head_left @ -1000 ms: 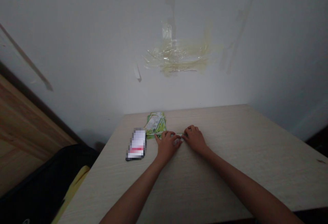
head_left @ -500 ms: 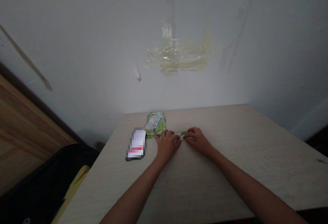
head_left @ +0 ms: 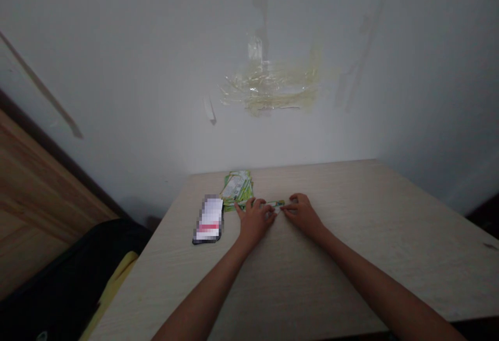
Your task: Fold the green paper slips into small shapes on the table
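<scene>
A narrow folded strip of green-and-white printed wrapper (head_left: 279, 203) lies flat on the table. My left hand (head_left: 254, 220) is over it, fingers bent and spaced along the strip, holding it down; much of the strip is hidden beneath them. At the strip's right end is my right hand (head_left: 306, 215), thumb side close to the wrapper, with the index finger raised and apart. Behind my left hand sits a loose pile of similar green printed wrappers (head_left: 237, 186), overlapping one another.
A phone (head_left: 209, 221) with a blurred-out screen lies left of my left hand. The pale wooden table (head_left: 343, 273) meets a wall (head_left: 156, 70) with peeling clear tape (head_left: 268, 86). Dark and yellow fabric (head_left: 117, 278) is beside the table's left edge.
My right hand has shifted slightly right, its fingers parting from the strip's end, so more of that end shows. My left hand stays on the strip.
</scene>
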Demonstrator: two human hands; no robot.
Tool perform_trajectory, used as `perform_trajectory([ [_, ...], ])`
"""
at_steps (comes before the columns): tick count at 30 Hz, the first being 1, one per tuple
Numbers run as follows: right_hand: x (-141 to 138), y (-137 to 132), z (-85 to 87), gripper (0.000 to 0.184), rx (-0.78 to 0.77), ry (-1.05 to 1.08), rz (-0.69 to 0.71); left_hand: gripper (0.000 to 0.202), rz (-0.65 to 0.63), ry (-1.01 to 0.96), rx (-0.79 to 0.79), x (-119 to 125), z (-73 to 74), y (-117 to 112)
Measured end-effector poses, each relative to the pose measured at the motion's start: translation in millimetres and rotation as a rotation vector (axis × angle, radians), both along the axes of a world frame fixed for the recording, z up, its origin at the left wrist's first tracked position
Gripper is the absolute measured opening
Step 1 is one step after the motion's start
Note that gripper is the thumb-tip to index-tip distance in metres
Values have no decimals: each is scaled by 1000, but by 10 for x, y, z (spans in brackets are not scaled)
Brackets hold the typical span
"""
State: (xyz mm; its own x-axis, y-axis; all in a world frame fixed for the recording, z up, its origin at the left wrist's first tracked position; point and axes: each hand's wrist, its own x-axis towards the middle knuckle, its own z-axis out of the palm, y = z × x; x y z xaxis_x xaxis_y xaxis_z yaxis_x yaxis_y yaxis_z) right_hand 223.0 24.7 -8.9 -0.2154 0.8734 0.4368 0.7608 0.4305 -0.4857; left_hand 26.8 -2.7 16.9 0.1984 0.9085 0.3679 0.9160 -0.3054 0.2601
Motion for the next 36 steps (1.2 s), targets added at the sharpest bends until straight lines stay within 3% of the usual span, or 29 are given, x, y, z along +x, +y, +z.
perform_trajectory([
  [8,1,33,17,21,-7,-2,-95,19,11,-1,-23,14,19,-3],
  [20,-33,-10,57,21,-34,14,-123,19,-14,-30,-8,-19,-34,12],
  [36,-127,-21,175,16,-32,-119,-201,24,-94,14,-73,-103,16,8],
])
